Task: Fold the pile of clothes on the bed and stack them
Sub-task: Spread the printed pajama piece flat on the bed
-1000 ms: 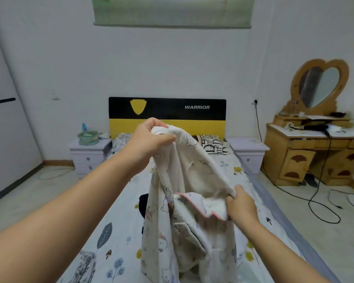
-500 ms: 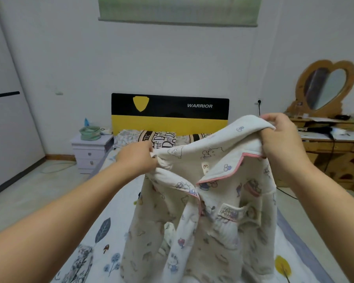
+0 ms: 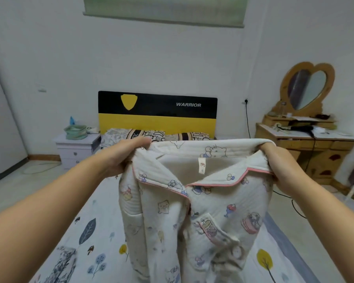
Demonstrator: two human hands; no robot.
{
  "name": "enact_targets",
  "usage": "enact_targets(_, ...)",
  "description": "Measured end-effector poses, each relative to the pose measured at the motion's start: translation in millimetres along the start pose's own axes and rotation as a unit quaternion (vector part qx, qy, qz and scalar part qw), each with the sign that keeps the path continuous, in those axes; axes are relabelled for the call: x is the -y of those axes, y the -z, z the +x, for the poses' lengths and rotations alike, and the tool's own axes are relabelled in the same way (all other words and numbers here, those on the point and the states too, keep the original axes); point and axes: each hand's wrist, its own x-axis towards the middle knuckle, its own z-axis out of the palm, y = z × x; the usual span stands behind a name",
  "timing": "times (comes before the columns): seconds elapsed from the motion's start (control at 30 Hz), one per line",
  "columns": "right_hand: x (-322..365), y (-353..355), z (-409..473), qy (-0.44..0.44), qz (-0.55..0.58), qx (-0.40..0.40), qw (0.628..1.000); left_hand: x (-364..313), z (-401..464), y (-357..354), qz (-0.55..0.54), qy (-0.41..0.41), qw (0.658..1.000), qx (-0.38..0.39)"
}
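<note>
Quilted cream cotton, printed with cartoon cats and edged in pink piping, is bunched inside both fists. The left hand [image 3: 124, 158], at centre left of the frame, has its fingers curled over one shoulder of the pyjama top [image 3: 194, 209]; the right hand [image 3: 279, 166], at centre right, clamps the other shoulder with fingers wrapped around the fabric. Between them the collar is stretched level, the neck label [image 3: 201, 165] facing the camera, and the body of the garment hangs down toward the lower middle of the frame, its hem out of sight below the edge.

Beneath it lies the bed [image 3: 94, 231], its leaf-and-tree sheet filling the lower frame. Pillows [image 3: 149, 134] sit against the black and yellow headboard [image 3: 157, 113] at centre. A pale nightstand [image 3: 76, 148] stands at middle left, a wooden dressing table [image 3: 307, 146] with a heart-shaped mirror [image 3: 308, 87] at right.

The rest of the pile cannot be seen from here. The front placket looks partly overlapped and a sleeve seems tucked behind, so laying it down as it hangs would likely trap creases or a twisted sleeve inside the fold. Thick quilting also tends to spring open, so a loose fold might make the stack lean.
</note>
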Motion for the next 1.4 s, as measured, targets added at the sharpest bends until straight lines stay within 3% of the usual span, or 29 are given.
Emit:
enact_targets(0.13,-0.3,8.5,1.2,0.0,-0.022,-0.008,1.0,2.3,-8.3,15.7,0.011,0.053,0.969,0.241)
enact_targets(0.2,0.2,12.9,2.3,-0.02,-0.001,0.007,1.0,5.6,-12.2,15.9,0.075,0.073,0.948,0.301)
enact_targets(0.33,-4.5,25.5,3.6,-0.085,0.053,0.095,0.99,17.3,-16.4,5.1,0.16,0.058,0.968,0.187)
enact_targets(0.53,-31.3,37.2,3.0,-0.104,-0.001,0.153,0.983,37.7,-19.8,-6.1,0.032,-0.04,0.996,0.069)
enact_targets(0.67,-46.1,35.6,-2.4,-0.064,-0.076,0.159,0.982,38.9,-23.4,-10.0,0.053,-0.05,0.993,0.09)
enact_targets(0.77,-51.4,36.2,-7.8,-0.062,-0.064,0.198,0.976,35.7,-29.4,-9.4,0.058,-0.027,0.992,0.105)
enact_targets(0.93,-54.3,45.8,-12.0,-0.158,0.167,0.332,0.915,29.6,-48.6,7.3,0.006,0.033,0.986,0.166)
enact_targets(1.07,-49.5,51.1,-14.3,-0.158,0.28,0.431,0.843,21.2,-61.5,21.0,-0.051,0.019,0.983,0.177)
enact_targets(1.17,-43.3,54.2,-16.7,-0.11,0.22,0.445,0.861,13.4,-74.1,32.0,0.005,-0.015,0.983,0.181)
enact_targets(1.23,-39.4,57.7,-17.7,-0.069,0.112,0.441,0.888,10.4,-75.2,30.4,0.049,-0.026,0.985,0.166)
enact_targets(1.33,-28.4,49.6,-30.9,0.049,-0.087,0.337,0.936,10.8,-82.4,19.9,0.157,-0.09,0.98,0.087)
enact_targets(1.4,-24.0,38.1,-44.2,0.131,-0.142,0.259,0.946,17.0,-90.0,21.2,0.182,-0.13,0.974,0.027)
